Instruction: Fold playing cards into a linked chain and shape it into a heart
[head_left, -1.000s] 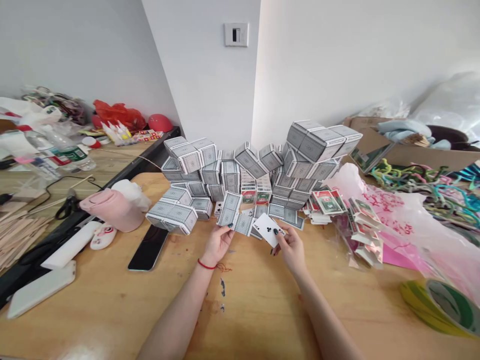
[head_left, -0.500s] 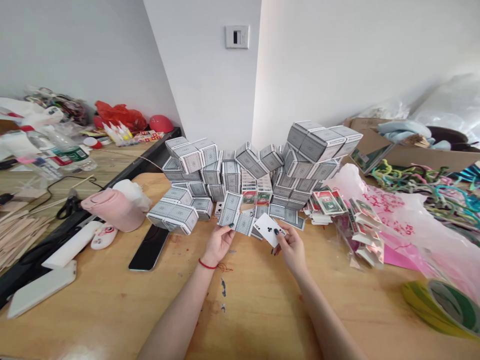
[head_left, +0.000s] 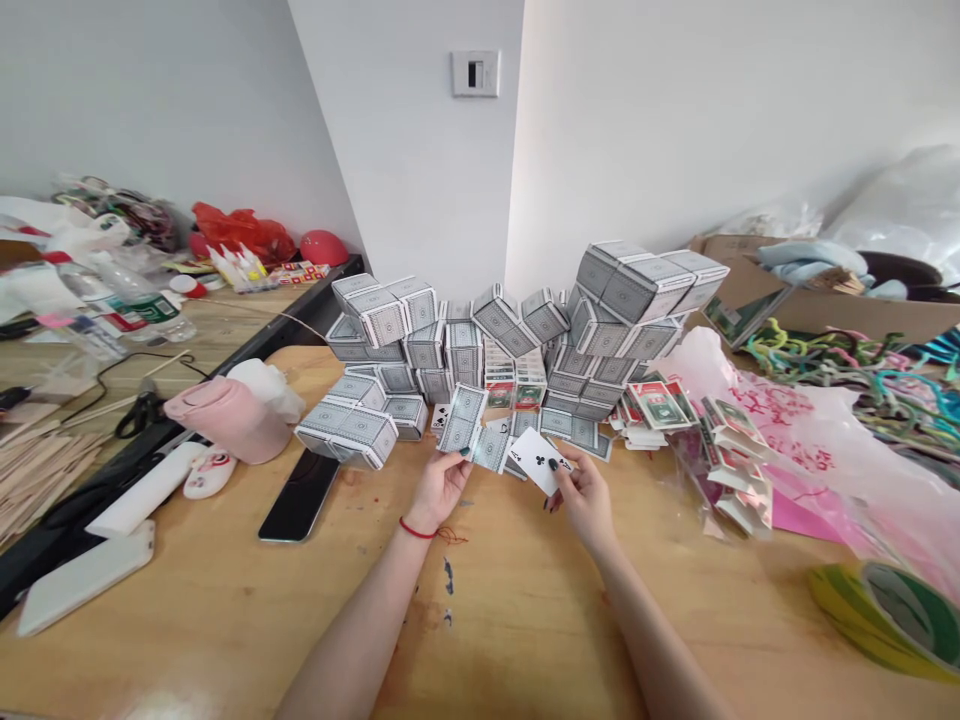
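Fingers (head_left: 561, 470) on club card (head_left: 535, 457) edge

L hand (head_left: 439, 487) pinched a grey-backed card (head_left: 463, 418), tilted, back toward cam. R hand (head_left: 585, 495) held a club card (head_left: 538, 458) face up, just beside it. Both hands low over the wooden tabletop (head_left: 525, 620). Heap of grey card boxes (head_left: 517, 330) stood right behind. Black phone (head_left: 300, 495) lay flat to the left.
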